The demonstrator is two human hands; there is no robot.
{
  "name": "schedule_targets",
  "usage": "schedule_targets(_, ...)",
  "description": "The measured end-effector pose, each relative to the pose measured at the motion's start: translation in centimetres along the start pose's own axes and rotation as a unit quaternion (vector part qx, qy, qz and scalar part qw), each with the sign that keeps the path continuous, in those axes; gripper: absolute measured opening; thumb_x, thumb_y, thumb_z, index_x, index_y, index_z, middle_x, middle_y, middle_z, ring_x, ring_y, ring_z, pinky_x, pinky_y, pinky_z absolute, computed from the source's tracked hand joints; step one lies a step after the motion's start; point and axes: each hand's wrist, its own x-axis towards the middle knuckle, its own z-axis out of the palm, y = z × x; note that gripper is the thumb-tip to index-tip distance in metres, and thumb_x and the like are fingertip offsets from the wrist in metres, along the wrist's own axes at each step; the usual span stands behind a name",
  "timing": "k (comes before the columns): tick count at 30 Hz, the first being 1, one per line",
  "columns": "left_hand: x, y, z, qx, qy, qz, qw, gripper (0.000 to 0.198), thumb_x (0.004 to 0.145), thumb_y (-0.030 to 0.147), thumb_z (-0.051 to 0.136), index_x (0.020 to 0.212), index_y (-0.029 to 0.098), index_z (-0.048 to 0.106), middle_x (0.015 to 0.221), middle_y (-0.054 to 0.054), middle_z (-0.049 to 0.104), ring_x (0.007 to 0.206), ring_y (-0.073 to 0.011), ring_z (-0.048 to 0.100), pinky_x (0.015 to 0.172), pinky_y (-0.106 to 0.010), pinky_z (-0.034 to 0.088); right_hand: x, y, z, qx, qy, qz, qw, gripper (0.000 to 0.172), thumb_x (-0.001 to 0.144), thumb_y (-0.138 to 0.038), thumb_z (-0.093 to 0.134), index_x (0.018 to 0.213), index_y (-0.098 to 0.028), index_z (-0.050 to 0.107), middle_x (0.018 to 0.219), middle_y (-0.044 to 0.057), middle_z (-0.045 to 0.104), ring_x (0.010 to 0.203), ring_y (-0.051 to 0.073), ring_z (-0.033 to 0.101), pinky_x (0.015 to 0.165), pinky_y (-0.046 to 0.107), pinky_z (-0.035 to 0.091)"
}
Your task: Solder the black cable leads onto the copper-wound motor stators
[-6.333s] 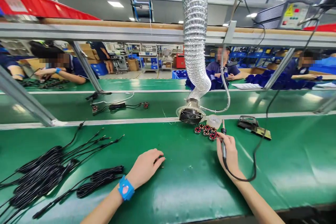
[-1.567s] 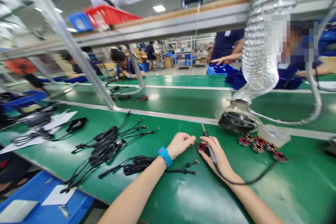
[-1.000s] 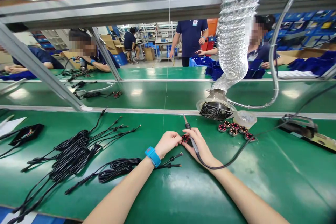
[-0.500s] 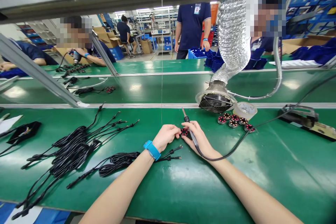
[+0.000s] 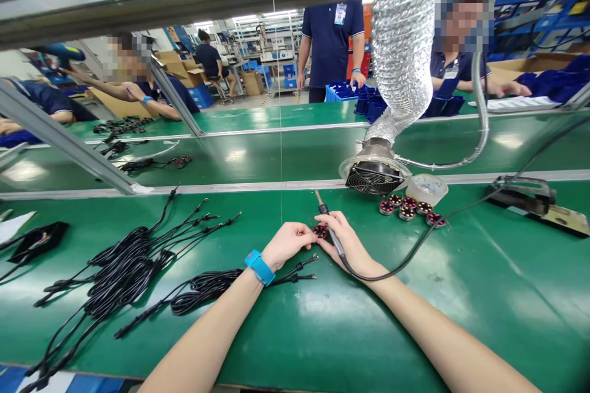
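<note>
Now, the round red-and-black part (image 5: 319,231) sits between the fingertips of both hands, over the green bench (image 5: 391,325). The right hand (image 5: 349,245) has its fingers wrapped around the soldering iron (image 5: 338,245), tip pointing forward, thumb beside the part. Over on the left hand (image 5: 286,244), thumb and fingers press together at the part's near-left edge; whether they pinch anything, I can't tell. Similar parts (image 5: 407,214) cluster by the fan (image 5: 374,178).

A cardboard box (image 5: 253,83) stands on seemingly grey floor (image 5: 239,102) beyond green benches (image 5: 249,117).
</note>
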Motion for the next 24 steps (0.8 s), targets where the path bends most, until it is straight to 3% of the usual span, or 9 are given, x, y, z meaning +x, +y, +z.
schedule_targets(5,0.0,0.2,0.1,-0.051,-0.007,-0.018,0.998,0.027,0.067,0.038,0.062,0.056,0.016,0.050,0.048,0.006,0.040,0.040,-0.0030,0.019,0.043,-0.023,0.010,0.0,-0.3,-0.3,0.002,-0.013,0.003,1.000,0.043,0.087,-0.015,0.059,0.127,-0.026,0.047,0.113,0.005,0.046,0.099,0.015,0.057,0.092,0.030,0.049)
schedule_targets(8,0.0,0.2,0.0,-0.094,-0.006,-0.042,0.995,0.029,0.068,0.040,0.061,0.057,0.018,0.046,0.043,0.009,0.029,0.039,-0.0040,0.015,0.042,-0.024,0.006,0.1,-0.6,-0.6,0.002,-0.017,0.006,1.000,0.043,0.086,-0.014,0.058,0.127,-0.026,0.048,0.113,0.005,0.046,0.099,0.015,0.057,0.093,0.030,0.049)
schedule_targets(11,-0.2,0.5,-0.8,-0.089,0.047,-0.022,0.995,0.030,0.071,0.043,0.061,0.062,0.017,0.049,0.045,0.009,0.030,0.040,-0.0049,0.020,0.042,-0.023,0.011,0.1,-0.8,-0.6,0.005,-0.014,0.003,1.000,0.043,0.086,-0.015,0.057,0.127,-0.026,0.048,0.112,0.005,0.047,0.099,0.016,0.057,0.093,0.031,0.049)
schedule_targets(13,-0.6,0.9,-1.8,-0.038,0.069,0.020,0.997,0.031,0.074,0.045,0.061,0.067,0.015,0.057,0.051,0.005,0.043,0.045,-0.0063,0.032,0.045,-0.021,0.020,0.1,-0.8,-0.6,0.008,-0.010,0.003,1.000,0.044,0.086,-0.014,0.056,0.127,-0.026,0.048,0.112,0.006,0.047,0.098,0.016,0.057,0.092,0.031,0.050)
schedule_targets(16,-1.5,1.5,-2.7,0.099,0.022,0.052,0.994,0.034,0.075,0.048,0.064,0.069,0.014,0.065,0.059,0.001,0.054,0.055,-0.0096,0.043,0.052,-0.021,0.029,0.1,-0.8,-0.7,0.007,-0.001,0.004,1.000,0.045,0.085,-0.013,0.056,0.127,-0.025,0.048,0.111,0.006,0.047,0.097,0.016,0.056,0.091,0.031,0.050)
schedule_targets(20,-2.5,1.4,-2.1,0.240,-0.075,0.064,0.966,0.021,0.070,0.037,0.072,0.065,0.017,0.066,0.060,0.002,0.061,0.056,-0.0113,0.049,0.053,-0.021,0.031,0.1,-1.0,-0.9,0.004,0.004,0.001,1.000,0.045,0.084,-0.012,0.056,0.126,-0.024,0.049,0.110,0.006,0.048,0.097,0.016,0.056,0.090,0.030,0.049)
schedule_targets(24,-2.5,1.1,-1.7,0.296,-0.082,0.113,0.945,0.011,0.072,0.023,0.064,0.062,0.018,0.064,0.063,0.001,0.062,0.057,-0.0113,0.051,0.056,-0.021,0.031,0.0,-0.9,-0.9,-0.011,0.011,0.010,1.000,0.045,0.083,-0.014,0.058,0.125,-0.025,0.050,0.110,0.006,0.048,0.094,0.016,0.057,0.089,0.030,0.050)
